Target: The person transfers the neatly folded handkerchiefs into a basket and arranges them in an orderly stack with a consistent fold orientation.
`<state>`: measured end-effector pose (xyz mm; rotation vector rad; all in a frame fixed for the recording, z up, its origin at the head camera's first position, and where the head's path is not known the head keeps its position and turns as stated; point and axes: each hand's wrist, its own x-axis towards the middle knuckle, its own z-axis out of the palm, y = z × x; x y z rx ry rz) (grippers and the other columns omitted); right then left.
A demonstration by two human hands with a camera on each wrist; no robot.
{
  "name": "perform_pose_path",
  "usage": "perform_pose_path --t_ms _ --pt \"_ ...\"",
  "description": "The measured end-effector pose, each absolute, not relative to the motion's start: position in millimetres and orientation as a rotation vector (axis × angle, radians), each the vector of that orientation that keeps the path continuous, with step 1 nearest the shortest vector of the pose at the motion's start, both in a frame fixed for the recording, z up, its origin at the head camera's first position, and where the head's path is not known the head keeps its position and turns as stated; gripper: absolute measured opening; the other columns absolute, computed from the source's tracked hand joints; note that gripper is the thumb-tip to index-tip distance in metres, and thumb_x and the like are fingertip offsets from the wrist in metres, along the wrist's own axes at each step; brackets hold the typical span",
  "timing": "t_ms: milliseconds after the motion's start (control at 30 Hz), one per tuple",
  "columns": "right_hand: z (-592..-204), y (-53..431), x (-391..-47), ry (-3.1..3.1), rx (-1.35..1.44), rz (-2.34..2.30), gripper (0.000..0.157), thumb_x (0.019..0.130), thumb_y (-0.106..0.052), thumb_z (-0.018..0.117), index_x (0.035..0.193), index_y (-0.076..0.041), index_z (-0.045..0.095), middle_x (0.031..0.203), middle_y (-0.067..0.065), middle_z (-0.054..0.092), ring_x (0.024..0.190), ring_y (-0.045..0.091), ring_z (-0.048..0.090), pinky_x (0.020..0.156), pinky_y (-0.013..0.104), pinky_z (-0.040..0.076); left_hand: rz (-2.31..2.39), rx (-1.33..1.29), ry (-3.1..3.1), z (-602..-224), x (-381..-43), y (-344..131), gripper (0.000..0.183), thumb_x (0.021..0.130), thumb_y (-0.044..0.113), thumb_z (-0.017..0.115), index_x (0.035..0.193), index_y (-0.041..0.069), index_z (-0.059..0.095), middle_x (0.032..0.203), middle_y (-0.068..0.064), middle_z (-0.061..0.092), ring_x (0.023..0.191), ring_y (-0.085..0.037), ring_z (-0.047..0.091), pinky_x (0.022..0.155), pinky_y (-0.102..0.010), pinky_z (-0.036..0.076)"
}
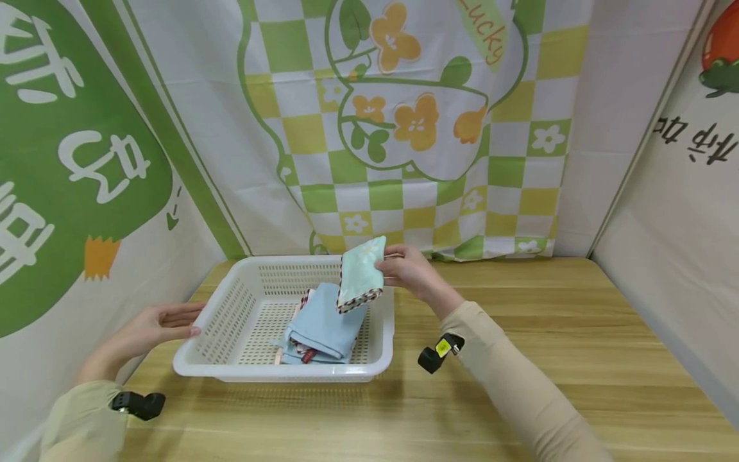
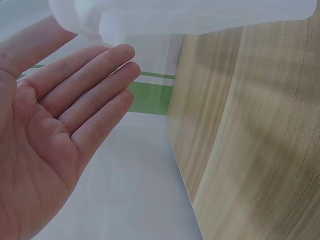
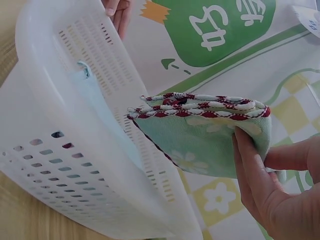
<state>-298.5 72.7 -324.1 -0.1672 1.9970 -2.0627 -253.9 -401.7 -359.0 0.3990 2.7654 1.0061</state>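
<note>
In the head view my right hand (image 1: 412, 273) pinches a folded mint-green small towel (image 1: 360, 273) between thumb and fingers, over the right back part of a white plastic basket (image 1: 190, 367). Daisies and a dark red-and-white stitched edge show on the towel in the right wrist view. Under it in the basket lies a folded light blue towel (image 1: 326, 327), on top of other folded cloth with a red tag (image 1: 309, 355). My left hand (image 1: 152, 330) is at the basket's left rim, thumb tip touching it; its fingers (image 2: 95, 95) are straight in the left wrist view.
The basket stands on a wood-grain table (image 1: 519, 359). Printed curtains (image 1: 404, 128) hang close behind and on both sides of the table. Each wrist wears a small black camera (image 1: 138, 404).
</note>
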Motion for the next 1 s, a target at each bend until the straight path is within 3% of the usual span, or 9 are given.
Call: perform_pose_path --t_ms 233,533,833,1000 --pt "-325.1 62.9 -300.4 2.005 -0.13 -2.032 0.047 0.092 -0.003 0.055 0.135 0.007 0.037 0.111 0.013 0.054 0.085 0.015 0.06 0.085 0.031 0.055 0.999 0.406 2.773 -358.7 -253.4 -400.7 0.064 0.09 0.031 0.065 0.14 -0.002 0.042 0.133 -0.025 0.054 0.1 0.016 0.051 0.083 -0.016 0.049" --pt "-329.4 48.4 -302.0 1.979 -0.115 -2.069 0.045 0.091 0.002 0.055 0.132 0.01 0.039 0.112 0.017 0.054 0.079 0.012 0.061 0.079 0.03 0.057 1.031 0.403 2.749 -358.4 -253.3 -401.3 0.064 0.09 0.03 0.065 0.141 -0.001 0.042 0.133 -0.024 0.053 0.101 0.014 0.053 0.082 -0.015 0.048" --pt "-334.9 34.5 -304.3 1.939 -0.096 -2.072 0.037 0.09 0.002 0.057 0.125 0.008 0.045 0.087 0.009 0.059 0.071 0.011 0.061 0.07 0.026 0.057 1.012 0.389 2.756 -356.8 -252.0 -401.0 0.064 0.09 0.031 0.064 0.141 -0.001 0.041 0.133 -0.024 0.053 0.1 0.015 0.052 0.081 -0.015 0.048" --pt "-335.7 29.0 -305.3 1.916 -0.103 -2.063 0.039 0.091 0.003 0.056 0.127 0.009 0.043 0.087 0.01 0.059 0.071 0.01 0.061 0.072 0.026 0.057 1.02 0.394 2.75 -356.4 -252.1 -399.8 0.064 0.09 0.03 0.065 0.141 -0.001 0.041 0.133 -0.024 0.053 0.1 0.015 0.052 0.081 -0.015 0.048"
